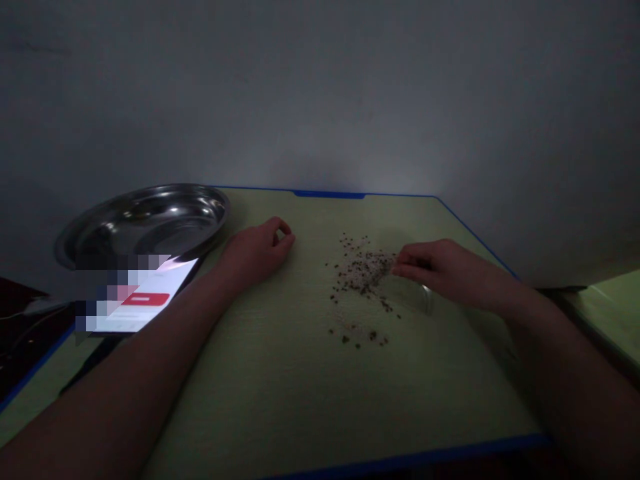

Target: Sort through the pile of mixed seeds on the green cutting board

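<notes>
A loose pile of pale rice-like grains mixed with dark seeds or beans [361,272] lies spread on the pale green tabletop [280,373]. At the pile's right edge is my right hand [433,267], thumb and fingers pinched together at the grains. Whatever sits between those fingertips is too small to make out. Just under that hand shows a curved, clear rim [427,300], perhaps of a see-through dish, mostly faint. My left hand [260,247] rests on the table left of the pile, fingers curled in toward the thumb, with nothing visible in it.
A wide, shiny metal basin [150,220] stands at the back left. In front of it lies a lit screen device [150,307], partly blurred out, beside my left forearm. Blue edging [330,195] borders the table, and a grey wall [320,100] rises behind.
</notes>
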`<state>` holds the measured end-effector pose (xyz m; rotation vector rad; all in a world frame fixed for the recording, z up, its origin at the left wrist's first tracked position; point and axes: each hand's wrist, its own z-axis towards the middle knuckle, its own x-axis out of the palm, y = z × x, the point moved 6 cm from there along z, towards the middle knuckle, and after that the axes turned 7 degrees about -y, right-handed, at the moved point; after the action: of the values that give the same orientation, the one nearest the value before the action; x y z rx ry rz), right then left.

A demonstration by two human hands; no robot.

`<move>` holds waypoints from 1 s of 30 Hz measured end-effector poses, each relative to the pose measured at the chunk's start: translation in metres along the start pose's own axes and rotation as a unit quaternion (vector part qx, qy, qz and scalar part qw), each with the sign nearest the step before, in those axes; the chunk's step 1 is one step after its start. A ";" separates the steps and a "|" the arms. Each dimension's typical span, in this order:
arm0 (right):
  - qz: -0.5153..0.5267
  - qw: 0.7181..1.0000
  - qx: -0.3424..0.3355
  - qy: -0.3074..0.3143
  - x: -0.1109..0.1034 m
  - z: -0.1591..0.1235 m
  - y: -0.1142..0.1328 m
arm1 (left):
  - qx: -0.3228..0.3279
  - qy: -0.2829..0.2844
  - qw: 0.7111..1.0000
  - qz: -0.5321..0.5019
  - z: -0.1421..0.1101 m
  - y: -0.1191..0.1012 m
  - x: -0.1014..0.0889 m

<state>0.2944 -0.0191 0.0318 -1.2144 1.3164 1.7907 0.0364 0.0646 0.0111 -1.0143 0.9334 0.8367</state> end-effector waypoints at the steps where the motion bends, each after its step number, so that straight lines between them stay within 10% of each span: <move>1: 0.006 1.000 -0.006 0.018 0.004 0.000 0.003 | -0.001 0.000 1.000 0.001 0.000 0.000 0.000; 30: 0.108 0.979 -0.028 0.170 0.008 -0.020 0.026 | -0.013 -0.006 1.000 -0.010 0.002 0.002 0.001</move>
<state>0.2751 -0.0470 0.0328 -1.5102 1.6536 1.8347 0.0357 0.0671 0.0097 -1.0389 0.9026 0.8404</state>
